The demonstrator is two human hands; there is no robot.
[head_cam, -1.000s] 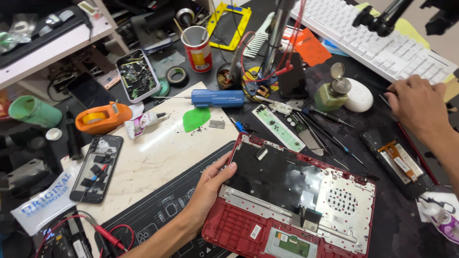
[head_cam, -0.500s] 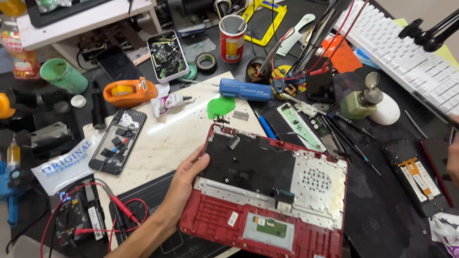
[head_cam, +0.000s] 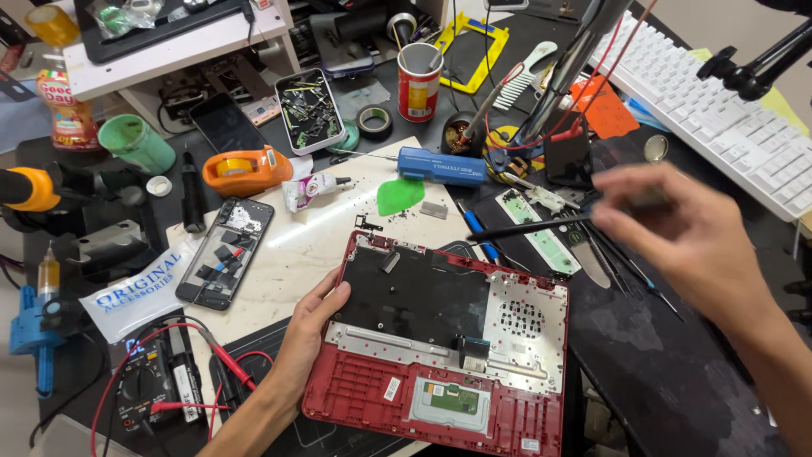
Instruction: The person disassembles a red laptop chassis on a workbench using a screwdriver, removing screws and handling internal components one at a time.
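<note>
So my right hand [head_cam: 694,245] is back in view now. Half a second ago it was barely poking in at the right edge, and now it's up over the bench, fingers pinched on a thin black screwdriver [head_cam: 529,228] with the tip pointing left. My left hand [head_cam: 309,334] hasn't really moved: fingers spread, gripping the left edge of the red laptop shell [head_cam: 440,338]. The shell lies near me, between both hands, the tool tip hovering just beyond its far edge.
</note>
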